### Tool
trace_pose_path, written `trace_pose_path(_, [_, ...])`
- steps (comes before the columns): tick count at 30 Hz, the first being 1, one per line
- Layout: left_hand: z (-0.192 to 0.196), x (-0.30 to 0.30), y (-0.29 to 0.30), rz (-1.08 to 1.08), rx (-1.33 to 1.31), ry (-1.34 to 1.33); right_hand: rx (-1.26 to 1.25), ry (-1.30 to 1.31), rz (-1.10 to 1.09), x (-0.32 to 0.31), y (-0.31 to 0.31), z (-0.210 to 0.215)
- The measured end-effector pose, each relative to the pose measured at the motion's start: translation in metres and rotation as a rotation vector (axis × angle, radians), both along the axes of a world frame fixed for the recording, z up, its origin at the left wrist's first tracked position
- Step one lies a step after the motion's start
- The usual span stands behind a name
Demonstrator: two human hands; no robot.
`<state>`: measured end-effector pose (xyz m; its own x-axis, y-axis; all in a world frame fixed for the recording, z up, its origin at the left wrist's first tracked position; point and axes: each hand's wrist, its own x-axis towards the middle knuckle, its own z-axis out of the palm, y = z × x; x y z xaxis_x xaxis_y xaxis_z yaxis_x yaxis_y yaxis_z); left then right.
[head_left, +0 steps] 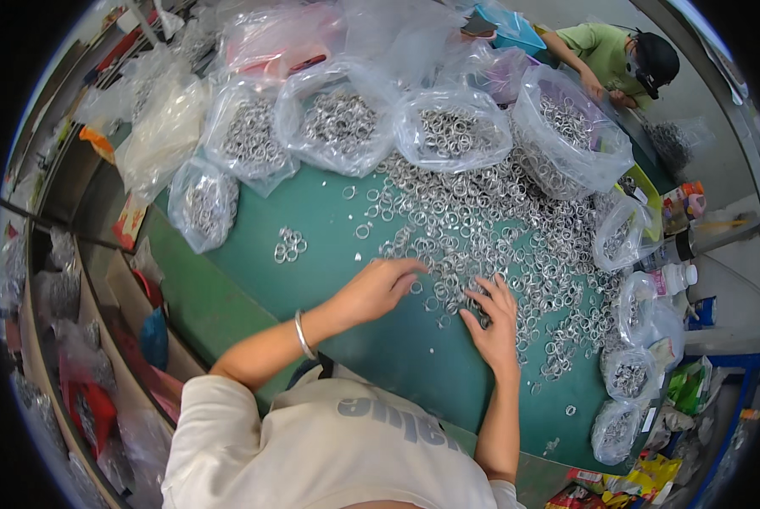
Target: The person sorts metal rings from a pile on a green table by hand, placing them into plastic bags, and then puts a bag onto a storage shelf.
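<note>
nearest the camera, at six o'clock, a cream shirt (329, 441) is cut off by the lower border, as is the right sleeve. black fisheye rim trims the shelves (100, 339) at eight o'clock, whose bagged contents are hard to make out. a co-worker (605, 51) at one to two o'clock is partly hidden behind bags.

the work surface (312, 199), green, is bordered from ten to one o'clock by clear bags (609, 170) of rings, and from three to four by smaller bags (664, 324). its near edge runs behind the shirt. open room lies between the left forearm and the small cluster (291, 245) of rings at nine o'clock, and again at five o'clock beside the right forearm.

the main pile of metal rings (516, 208) spreads from the centre toward two o'clock. the left hand (388, 284), with a silver bracelet (302, 335) at its wrist, is half curled, fingers close together at the pile's near fringe; whether they pinch a ring cannot be told. the right hand (494, 318), toward four o'clock, is spread, thumb apart from slightly bent fingers, over loose rings; exact contact is unclear.
</note>
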<state>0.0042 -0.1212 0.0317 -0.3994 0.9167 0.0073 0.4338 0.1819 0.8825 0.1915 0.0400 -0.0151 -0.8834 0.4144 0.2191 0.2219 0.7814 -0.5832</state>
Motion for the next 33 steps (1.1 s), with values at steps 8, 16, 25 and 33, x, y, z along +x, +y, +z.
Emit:
trace_pose_path(8, [-0.055, -0.002, 0.007, 0.229, 0.064, 0.221, 0.242, -0.017, -0.068, -0.085, -0.01, 0.003])
trace_pose_path(16, [-0.05, -0.04, 0.021, 0.268, -0.158, 0.344, 0.149, -0.014, -0.125, -0.057, 0.002, 0.013])
trace_pose_path(25, [-0.044, -0.045, 0.02, 0.189, -0.183, 0.393, 0.285, -0.075, -0.123, -0.089, -0.001, 0.003])
trace_pose_path(33, [-0.037, -0.031, 0.008, 0.199, -0.112, 0.312, 0.316, -0.19, -0.197, -0.089, 0.001, 0.005])
